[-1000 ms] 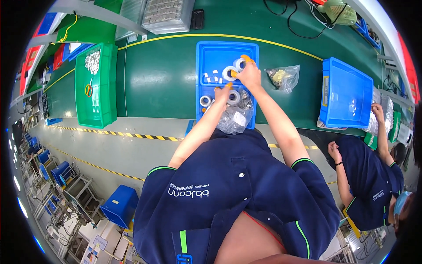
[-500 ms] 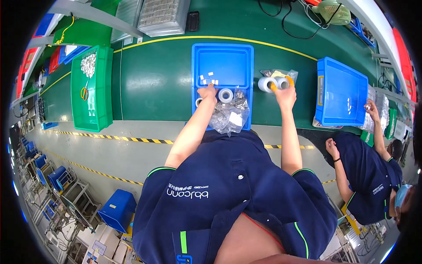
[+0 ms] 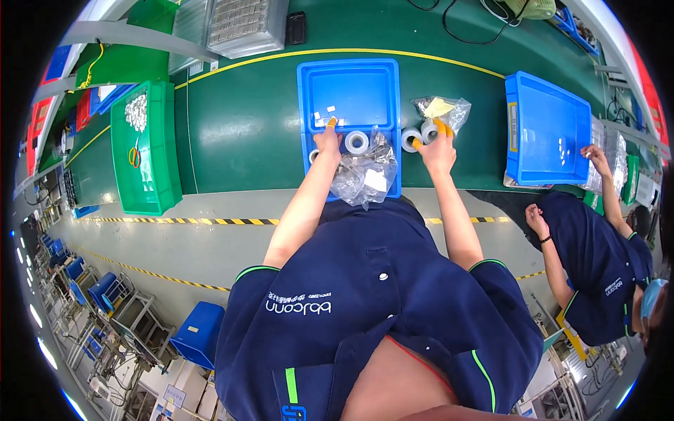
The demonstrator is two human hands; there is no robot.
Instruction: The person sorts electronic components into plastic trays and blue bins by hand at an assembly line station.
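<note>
My left hand (image 3: 328, 142) reaches into a blue two-part bin (image 3: 303, 95), fingers pinched, a yellow cot on a fingertip. Small white pieces (image 3: 331, 109) lie around that fingertip; whatever is in the pinch is too small to make out. Beside this hand, in the near part, are a white roll (image 3: 357, 142) and a clear plastic bag (image 3: 359, 184) of dark small parts. Right of the bin, my right hand (image 3: 440, 151), also with yellow cots, grips a white roll (image 3: 427, 131) between thumb and fingers. A second white roll (image 3: 410, 140) touches it on the left.
Behind the rolls lies a clear bag with a yellow slip (image 3: 439, 107). A green bin (image 3: 149, 175) at left holds white parts and orange-handled scissors (image 3: 134, 156). To the right, a co-worker's hand (image 3: 597, 158) is at another blue bin (image 3: 547, 133). Clear trays (image 3: 247, 28) stand at the back.
My right hand and the two white rolls have shifted a little left, away from the bag with the yellow slip. My left hand stays at the white pieces. The whole view has shifted slightly.
</note>
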